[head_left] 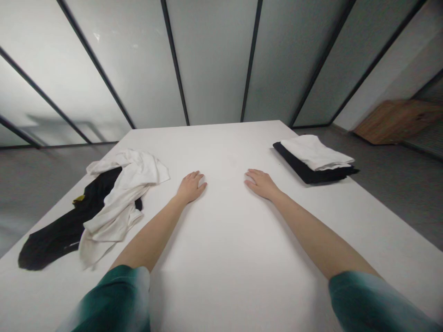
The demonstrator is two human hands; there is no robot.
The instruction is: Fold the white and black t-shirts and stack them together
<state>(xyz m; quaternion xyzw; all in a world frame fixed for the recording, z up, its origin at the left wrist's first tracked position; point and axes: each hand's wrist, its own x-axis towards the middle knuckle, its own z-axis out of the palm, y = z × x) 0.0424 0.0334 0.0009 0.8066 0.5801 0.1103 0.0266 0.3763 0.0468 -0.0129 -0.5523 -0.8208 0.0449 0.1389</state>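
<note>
Folded and squared near the far right corner of the white table (pixel 214 138): one white garment (pixel 313 152) stacked on one black garment (pixel 304 169). Lying unfolded along the table's left edge: a crumpled white cloth (pixel 119 210) tangled over a crumpled black cloth (pixel 57 240), with a small yellow tag (pixel 79 198) showing at the black cloth's upper edge. Set palm-down near the table's centre, well apart: left hand (pixel 191 187), just beside the crumpled white cloth, and right hand (pixel 261 183), near the folded stack. Fingers loosely spread on both, pinching nothing. Table top matte white. Beyond the table's far edge: frosted glass panels (pixel 214 60) in dark frames. Past its right side: grey floor (pixel 398 193) and a wooden board (pixel 398 121).
</note>
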